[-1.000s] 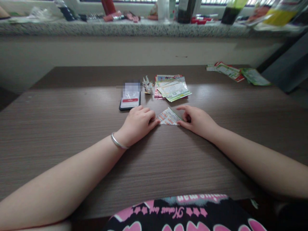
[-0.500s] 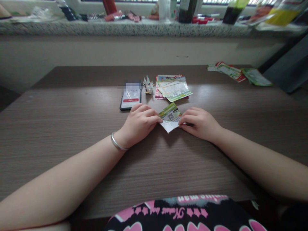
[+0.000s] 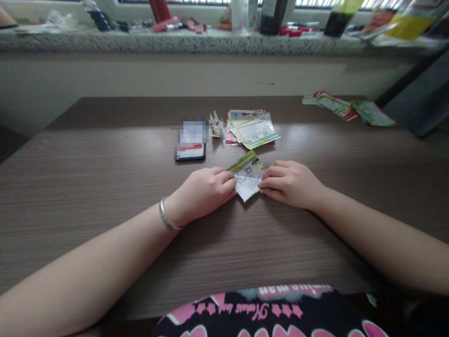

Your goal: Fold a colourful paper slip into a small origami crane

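A small green-and-white printed paper [image 3: 248, 174] lies between my hands, turned like a diamond, with a QR code on its upper half and a corner toward me. My left hand [image 3: 210, 189], a silver bangle on its wrist, pinches the paper's left edge. On the opposite edge, the fingers of my right hand [image 3: 289, 182] are closed on the paper. Just beyond it sits a pile of printed leaflets [image 3: 253, 127]. A folded paper piece with pointed tips [image 3: 216, 125] stands left of that pile, beside a phone [image 3: 191, 150].
More leaflets [image 3: 338, 105] lie at the far right of the brown wooden table [image 3: 105, 196]. Behind the table runs a speckled stone sill [image 3: 210, 44] crowded with bottles, a red cylinder [image 3: 160, 10] and small items.
The paper's near corner has come closer to me and the sheet looks flatter. My left hand has shifted slightly toward me, away from the phone. My right hand has barely moved.
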`<state>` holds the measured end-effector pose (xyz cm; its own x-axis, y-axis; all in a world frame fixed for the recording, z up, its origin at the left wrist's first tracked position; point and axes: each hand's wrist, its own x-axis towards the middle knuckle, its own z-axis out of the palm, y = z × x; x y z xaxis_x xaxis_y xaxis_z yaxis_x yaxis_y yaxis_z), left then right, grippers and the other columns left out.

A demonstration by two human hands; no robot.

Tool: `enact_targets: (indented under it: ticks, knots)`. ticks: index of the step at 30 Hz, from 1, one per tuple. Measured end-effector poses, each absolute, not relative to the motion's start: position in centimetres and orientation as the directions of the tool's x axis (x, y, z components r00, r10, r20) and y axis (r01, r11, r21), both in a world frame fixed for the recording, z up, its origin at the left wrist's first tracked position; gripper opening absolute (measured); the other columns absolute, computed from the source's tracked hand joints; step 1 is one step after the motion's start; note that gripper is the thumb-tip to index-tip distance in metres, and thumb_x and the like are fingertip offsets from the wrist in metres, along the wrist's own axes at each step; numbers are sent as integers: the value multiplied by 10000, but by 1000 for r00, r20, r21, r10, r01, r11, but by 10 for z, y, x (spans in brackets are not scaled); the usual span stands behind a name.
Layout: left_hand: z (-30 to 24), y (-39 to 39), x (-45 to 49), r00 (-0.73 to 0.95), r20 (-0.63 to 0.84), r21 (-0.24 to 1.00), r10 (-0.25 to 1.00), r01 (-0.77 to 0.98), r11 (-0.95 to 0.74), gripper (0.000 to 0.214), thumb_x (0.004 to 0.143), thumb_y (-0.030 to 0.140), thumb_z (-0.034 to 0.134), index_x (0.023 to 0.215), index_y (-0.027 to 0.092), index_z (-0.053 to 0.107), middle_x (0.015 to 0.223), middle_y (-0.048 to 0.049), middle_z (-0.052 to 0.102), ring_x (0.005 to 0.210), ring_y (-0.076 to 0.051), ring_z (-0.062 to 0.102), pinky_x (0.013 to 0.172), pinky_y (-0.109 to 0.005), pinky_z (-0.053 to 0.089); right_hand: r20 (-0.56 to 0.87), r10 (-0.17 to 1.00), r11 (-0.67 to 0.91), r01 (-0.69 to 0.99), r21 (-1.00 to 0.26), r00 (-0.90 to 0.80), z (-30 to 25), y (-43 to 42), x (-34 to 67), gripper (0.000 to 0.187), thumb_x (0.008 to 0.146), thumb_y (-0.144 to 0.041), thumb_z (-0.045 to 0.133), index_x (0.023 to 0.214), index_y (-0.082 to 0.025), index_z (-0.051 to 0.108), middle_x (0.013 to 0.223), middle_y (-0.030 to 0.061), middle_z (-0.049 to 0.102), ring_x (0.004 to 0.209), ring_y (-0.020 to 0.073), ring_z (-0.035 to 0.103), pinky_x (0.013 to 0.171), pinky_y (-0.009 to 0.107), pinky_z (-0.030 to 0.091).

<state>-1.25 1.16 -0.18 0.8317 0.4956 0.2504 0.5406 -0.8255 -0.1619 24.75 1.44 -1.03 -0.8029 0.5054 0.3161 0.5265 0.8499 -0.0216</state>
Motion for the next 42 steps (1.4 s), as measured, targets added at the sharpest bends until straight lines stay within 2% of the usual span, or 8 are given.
enact_targets:
  ticks: [5,8,11,17,25,29,34,42]
  knots:
    - [2,8,-9,845,228,-181,484,525,-832,321,960,357,428,931,148,670,906,-104,691,892,-212,646,805,-346,522,273,469,854,510,101,-840,-3,8,244,244,935,-300,472,876,-212,692,863,63,684,768,171,556,659,304,403]
    - [5,5,-7,834,224,-196,504,545,-815,317,960,346,421,930,148,666,903,-100,697,867,-216,661,773,-343,531,239,444,842,493,219,-864,1,4,242,242,947,-276,449,875,-221,673,824,44,682,750,166,554,648,309,382]
    - [7,1,-6,829,217,-210,515,555,-805,275,954,299,431,947,152,662,924,-97,702,874,-216,672,750,-330,541,220,447,827,494,269,-867,2,2,240,235,948,-248,445,856,-210,658,796,36,673,744,168,560,636,311,381]
    - [4,3,-6,844,241,-137,479,518,-844,253,950,274,438,1017,148,648,1086,-100,687,977,-215,661,859,-348,544,269,460,845,510,159,-846,-1,3,238,236,947,-253,449,888,-197,671,858,60,686,776,168,576,680,291,427]
    - [1,7,-9,834,227,-48,503,526,-849,253,935,292,450,932,121,636,1133,-98,667,1024,-226,636,918,-355,537,276,479,842,525,122,-833,-2,0,237,209,934,-230,471,910,-190,675,867,62,690,786,170,587,678,282,438]
    - [3,6,-8,846,181,4,501,509,-861,262,917,358,492,929,134,625,1071,-98,655,1005,-228,617,888,-356,539,305,512,823,561,95,-803,-4,0,235,219,936,-236,471,888,-185,678,866,57,694,783,163,597,684,272,445]
    - [2,5,-8,850,167,8,500,506,-863,320,917,446,492,911,152,619,1005,-91,643,971,-228,598,850,-352,534,367,571,792,611,-9,-735,-7,1,232,237,936,-267,480,862,-188,691,847,45,699,778,161,611,707,267,465]
    - [3,3,-4,822,215,-52,527,549,-834,312,965,347,384,812,179,598,889,-55,639,832,-191,588,738,-308,498,321,511,848,529,-36,-797,-6,3,233,250,938,-281,483,867,-205,710,930,49,706,841,168,608,734,277,479]
